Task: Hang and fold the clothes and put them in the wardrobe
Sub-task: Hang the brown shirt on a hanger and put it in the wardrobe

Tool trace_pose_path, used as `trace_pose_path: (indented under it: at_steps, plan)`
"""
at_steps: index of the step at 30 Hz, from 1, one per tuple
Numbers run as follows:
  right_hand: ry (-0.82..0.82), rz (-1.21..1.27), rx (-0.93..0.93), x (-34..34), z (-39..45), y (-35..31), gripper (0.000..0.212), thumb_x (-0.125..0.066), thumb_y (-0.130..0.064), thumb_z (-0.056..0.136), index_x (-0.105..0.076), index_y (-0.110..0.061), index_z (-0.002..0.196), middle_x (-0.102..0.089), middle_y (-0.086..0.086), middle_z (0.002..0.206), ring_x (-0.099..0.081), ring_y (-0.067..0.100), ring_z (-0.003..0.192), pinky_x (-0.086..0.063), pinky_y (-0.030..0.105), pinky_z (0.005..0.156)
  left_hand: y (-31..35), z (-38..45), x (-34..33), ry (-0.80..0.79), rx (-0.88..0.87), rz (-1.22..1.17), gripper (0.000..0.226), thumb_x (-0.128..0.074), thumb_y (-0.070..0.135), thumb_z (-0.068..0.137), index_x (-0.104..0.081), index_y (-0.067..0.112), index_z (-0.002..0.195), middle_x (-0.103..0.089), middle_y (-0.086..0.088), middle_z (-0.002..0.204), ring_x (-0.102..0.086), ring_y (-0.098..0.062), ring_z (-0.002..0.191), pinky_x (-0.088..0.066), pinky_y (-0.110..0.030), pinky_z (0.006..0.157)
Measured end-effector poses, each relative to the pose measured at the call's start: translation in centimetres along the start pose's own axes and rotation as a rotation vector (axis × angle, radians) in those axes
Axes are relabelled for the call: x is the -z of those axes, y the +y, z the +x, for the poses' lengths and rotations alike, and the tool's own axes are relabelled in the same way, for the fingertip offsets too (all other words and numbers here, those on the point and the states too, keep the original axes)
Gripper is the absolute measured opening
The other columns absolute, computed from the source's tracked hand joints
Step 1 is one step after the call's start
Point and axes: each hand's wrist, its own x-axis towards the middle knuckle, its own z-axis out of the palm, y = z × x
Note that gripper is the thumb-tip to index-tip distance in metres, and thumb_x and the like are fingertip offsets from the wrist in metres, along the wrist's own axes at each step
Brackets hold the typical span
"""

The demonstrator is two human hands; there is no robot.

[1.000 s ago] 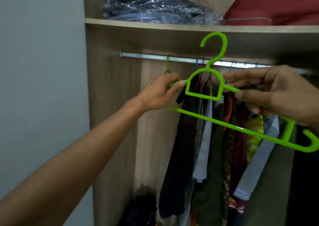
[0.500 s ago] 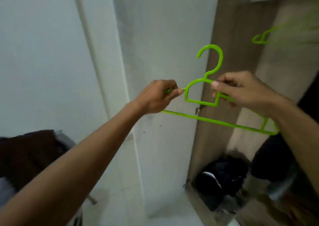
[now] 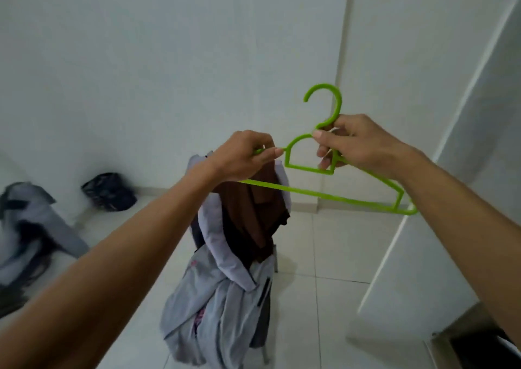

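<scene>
I hold a bare green plastic hanger (image 3: pixel 324 196) in front of me with both hands, its hook pointing up. My left hand (image 3: pixel 242 158) pinches its left shoulder arm. My right hand (image 3: pixel 358 146) grips it at the neck, just under the hook. Below the hanger a grey garment (image 3: pixel 222 306) and a brown garment (image 3: pixel 259 213) are draped over a chair. A white wardrobe door (image 3: pixel 439 227) stands open at the right.
More grey and dark clothes (image 3: pixel 25 233) lie in a heap at the far left. A black bag (image 3: pixel 108 192) sits on the white tiled floor against the wall. The wardrobe's dark lower corner (image 3: pixel 476 343) shows at bottom right.
My view has swung left and down, from the wardrobe rail with hanging clothes to the chair with garments. Both hands keep the hanger; my right hand has slid up to its neck.
</scene>
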Motion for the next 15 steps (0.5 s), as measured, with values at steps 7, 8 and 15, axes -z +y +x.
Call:
trace_pose_path:
  at_steps: [7,8,15]
  plan:
    - [0.03,0.014,0.001,-13.6,8.3,-2.8,0.029,-0.063,-0.036,0.097,-0.065,-0.009,0.087,-0.064,0.008,0.064,-0.061,0.027,0.055,-0.055,0.042,0.065,-13.8,-4.4,5.2,-0.008,0.087,-0.043,0.038,-0.059,0.042,0.097,-0.048,0.029,0.062,-0.045,0.008,0.057,-0.04,-0.006,0.053,-0.033,-0.026,0.056]
    - [0.051,-0.007,0.001,-14.9,9.3,-2.9,0.032,-0.063,-0.038,0.097,-0.066,-0.008,0.086,-0.063,0.006,0.061,-0.06,0.027,0.054,-0.055,0.042,0.065,-15.3,-4.6,5.6,-0.01,0.097,-0.057,0.036,-0.059,0.041,0.097,-0.052,0.027,0.065,-0.047,0.008,0.058,-0.041,-0.007,0.054,-0.032,-0.026,0.056]
    - [0.153,-0.156,-0.112,-21.0,14.4,-1.2,0.058,-0.063,-0.053,0.092,-0.065,0.002,0.074,-0.06,0.005,0.049,-0.06,0.023,0.043,-0.056,0.037,0.055,-23.4,-5.2,4.3,-0.132,0.106,-0.186,0.023,-0.057,0.032,0.099,-0.071,0.014,0.093,-0.06,0.002,0.069,-0.051,-0.004,0.058,-0.039,-0.015,0.057]
